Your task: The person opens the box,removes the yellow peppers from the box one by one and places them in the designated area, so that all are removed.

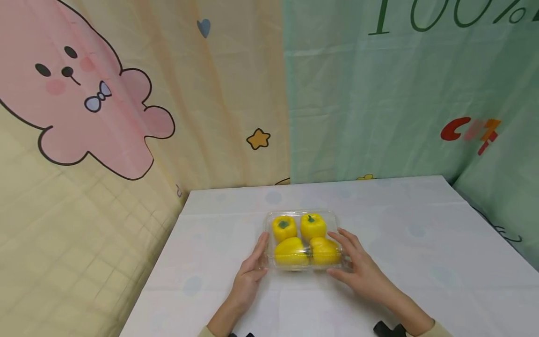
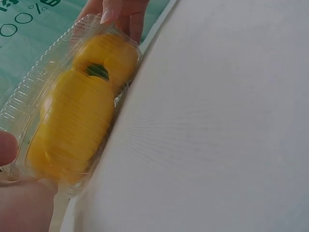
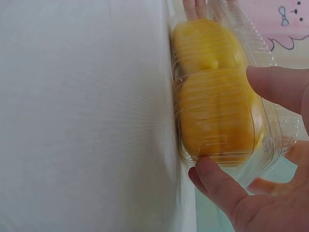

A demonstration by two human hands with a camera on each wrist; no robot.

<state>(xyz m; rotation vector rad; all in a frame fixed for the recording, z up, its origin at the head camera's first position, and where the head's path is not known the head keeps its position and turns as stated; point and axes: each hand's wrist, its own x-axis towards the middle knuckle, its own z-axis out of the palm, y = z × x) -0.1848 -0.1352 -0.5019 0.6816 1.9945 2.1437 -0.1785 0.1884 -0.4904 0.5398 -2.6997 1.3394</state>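
Several yellow bell peppers [image 1: 313, 226] sit inside a clear plastic clamshell box [image 1: 301, 267], which stands on the table with its lid down over them. Two show green stems towards the head camera; the front two lie on their sides. My left hand [image 1: 248, 276] rests along the box's left side, fingers stretched forward and thumb near the front corner. At the right side, my right hand [image 1: 358, 267] has its thumb and fingers spread around the edge. In the right wrist view its fingertips [image 3: 210, 169] touch the box's end. Whether the lid is latched, I cannot tell.
A white cloth covers the table [image 1: 202, 299]. Behind it hangs a printed curtain [image 1: 236, 93], cream on one side and green on the other. Dark straps or devices [image 1: 387, 329] show at the wrists, at the bottom of the head view.
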